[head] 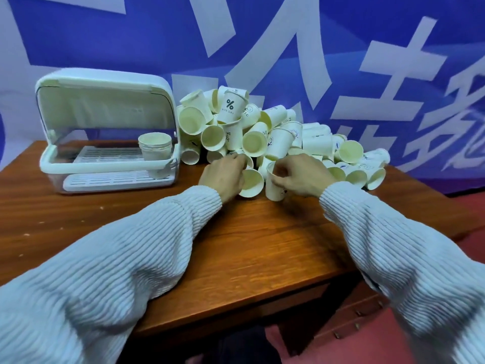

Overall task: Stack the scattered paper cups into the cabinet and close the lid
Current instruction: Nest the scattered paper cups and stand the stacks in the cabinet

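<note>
A big heap of white paper cups (265, 130) lies on the wooden table (236, 245) against the back wall. At the left stands a white cabinet (105, 132) with its lid (105, 90) swung up; a short stack of cups (155, 147) sits on its upper rack at the right. My left hand (223, 174) grips a cup lying on its side (252, 182) at the heap's front edge. Beside it, my right hand (299, 174) pinches the rim of an upright cup (274, 189) that stands on the table.
A blue banner with large white characters (288, 48) hangs directly behind the heap and cabinet. The table's front edge (236, 319) runs near my sleeves, with red floor (341, 345) below at the right. Bare wood lies between me and the cups.
</note>
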Demonstrator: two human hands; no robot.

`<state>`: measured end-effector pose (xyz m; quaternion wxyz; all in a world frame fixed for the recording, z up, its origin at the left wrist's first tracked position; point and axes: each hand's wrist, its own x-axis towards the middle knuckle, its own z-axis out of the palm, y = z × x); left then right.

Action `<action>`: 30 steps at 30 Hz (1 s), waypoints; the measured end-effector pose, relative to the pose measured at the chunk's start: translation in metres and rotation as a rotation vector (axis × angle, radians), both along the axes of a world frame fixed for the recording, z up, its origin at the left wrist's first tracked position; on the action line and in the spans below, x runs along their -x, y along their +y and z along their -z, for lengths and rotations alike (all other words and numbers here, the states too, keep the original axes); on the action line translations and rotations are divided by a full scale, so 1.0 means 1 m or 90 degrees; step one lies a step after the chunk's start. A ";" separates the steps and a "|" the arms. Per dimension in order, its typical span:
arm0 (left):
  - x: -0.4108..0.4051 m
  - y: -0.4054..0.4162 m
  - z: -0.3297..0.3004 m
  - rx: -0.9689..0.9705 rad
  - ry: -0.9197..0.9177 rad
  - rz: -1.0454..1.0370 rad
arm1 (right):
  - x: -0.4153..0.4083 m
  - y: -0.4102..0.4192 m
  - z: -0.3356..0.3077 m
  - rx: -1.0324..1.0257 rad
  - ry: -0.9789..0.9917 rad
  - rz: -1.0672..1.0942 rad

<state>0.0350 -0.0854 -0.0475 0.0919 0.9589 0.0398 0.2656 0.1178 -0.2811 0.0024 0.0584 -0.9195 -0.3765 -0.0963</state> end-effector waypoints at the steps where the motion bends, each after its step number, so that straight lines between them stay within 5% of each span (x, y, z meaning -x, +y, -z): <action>1: 0.002 0.004 -0.005 0.020 -0.011 -0.002 | 0.001 0.000 -0.001 -0.019 -0.009 -0.002; 8: 0.042 0.062 -0.068 0.222 -0.242 -0.092 | 0.012 0.035 -0.031 -0.410 0.037 -0.092; 17: 0.108 0.153 -0.095 0.356 -0.424 -0.265 | 0.052 0.176 -0.044 -0.470 0.019 -0.256; 30: 0.130 0.192 -0.073 0.344 -0.392 -0.301 | 0.061 0.248 -0.016 -0.048 0.072 -0.240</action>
